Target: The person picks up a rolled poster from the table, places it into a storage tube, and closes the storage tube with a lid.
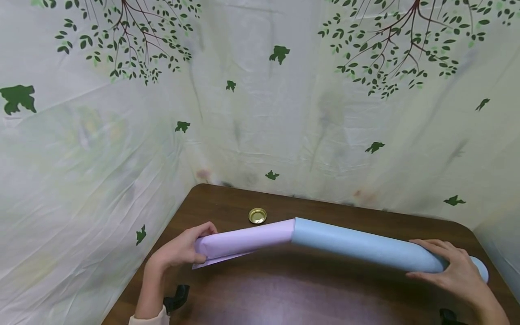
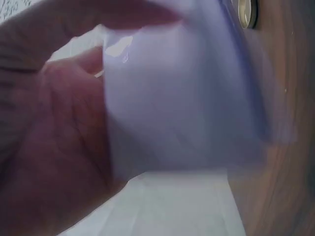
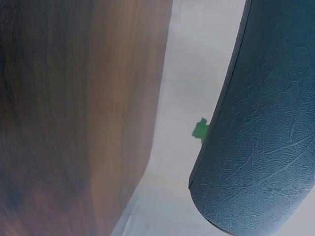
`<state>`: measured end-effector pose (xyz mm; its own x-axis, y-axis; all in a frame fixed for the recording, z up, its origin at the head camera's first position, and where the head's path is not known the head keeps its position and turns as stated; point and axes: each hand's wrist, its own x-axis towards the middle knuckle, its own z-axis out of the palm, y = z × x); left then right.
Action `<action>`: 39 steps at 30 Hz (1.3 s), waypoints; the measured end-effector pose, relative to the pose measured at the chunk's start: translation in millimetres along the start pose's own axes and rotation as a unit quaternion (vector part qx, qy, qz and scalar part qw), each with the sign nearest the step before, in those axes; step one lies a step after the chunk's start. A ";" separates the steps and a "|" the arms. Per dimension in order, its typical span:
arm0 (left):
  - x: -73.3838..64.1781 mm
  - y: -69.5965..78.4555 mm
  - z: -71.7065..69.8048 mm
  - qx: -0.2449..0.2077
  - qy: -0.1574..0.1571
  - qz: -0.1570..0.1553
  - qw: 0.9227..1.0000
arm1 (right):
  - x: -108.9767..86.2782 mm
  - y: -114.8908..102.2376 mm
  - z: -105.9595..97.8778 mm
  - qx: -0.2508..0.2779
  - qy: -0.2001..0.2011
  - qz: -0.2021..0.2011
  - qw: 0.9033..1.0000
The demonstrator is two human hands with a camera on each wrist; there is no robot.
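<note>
In the head view my left hand (image 1: 183,248) grips the outer end of a lavender roll (image 1: 248,237) of smooth sheet, thumb below and fingers above. A loose flap hangs along its lower side. The lavender roll meets a light blue roll (image 1: 361,241) in the middle, at a slight bend; I cannot tell whether they are one piece. My right hand (image 1: 457,266) grips the blue roll near its far right end. Up close, the left wrist view shows the lavender sheet (image 2: 172,108) blurred. A finely creased blue surface (image 3: 266,132) with a thin edge fills the right wrist view's right side.
A small round gold-coloured lid (image 1: 257,215) lies on the brown wooden table (image 1: 231,298), behind the lavender roll. Pale cloth (image 1: 252,135) printed with leaves and branches hangs round the table's back and sides. Dark bands (image 1: 176,297) show at both wrists.
</note>
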<state>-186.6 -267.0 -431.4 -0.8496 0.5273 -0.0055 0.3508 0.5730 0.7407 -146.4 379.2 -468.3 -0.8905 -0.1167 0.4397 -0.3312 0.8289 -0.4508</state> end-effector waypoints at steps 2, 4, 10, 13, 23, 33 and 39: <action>4.6 1.3 6.0 0.018 -0.005 -0.005 1.000 | -0.2 -0.3 1.1 0.001 0.001 0.001 1.000; 9.4 2.1 12.0 0.037 -0.011 -0.004 0.999 | -0.3 -1.2 1.6 0.004 -0.001 0.003 1.000; 16.5 1.6 21.1 0.070 -0.019 0.008 0.997 | 0.2 -2.4 0.6 0.001 0.007 0.006 1.000; 14.7 1.0 18.9 0.082 -0.006 0.003 0.997 | 1.0 -2.7 -1.5 -0.005 0.020 0.003 1.000; 11.5 1.8 10.5 0.084 0.007 0.010 0.996 | -0.9 0.2 -3.2 0.001 0.025 -0.006 1.000; 15.8 6.1 15.2 0.086 -0.011 0.022 0.996 | -1.1 -0.7 0.7 0.012 0.012 -0.007 1.000; 18.2 6.4 17.1 0.088 -0.028 0.021 0.996 | 0.2 -0.2 1.2 0.011 0.010 -0.028 0.999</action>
<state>-193.1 -243.0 -438.3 -0.8113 0.5843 -0.0170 0.4534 0.6475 0.6125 -147.0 378.4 -469.0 -0.8637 -0.1518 0.4806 -0.3879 0.8090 -0.4417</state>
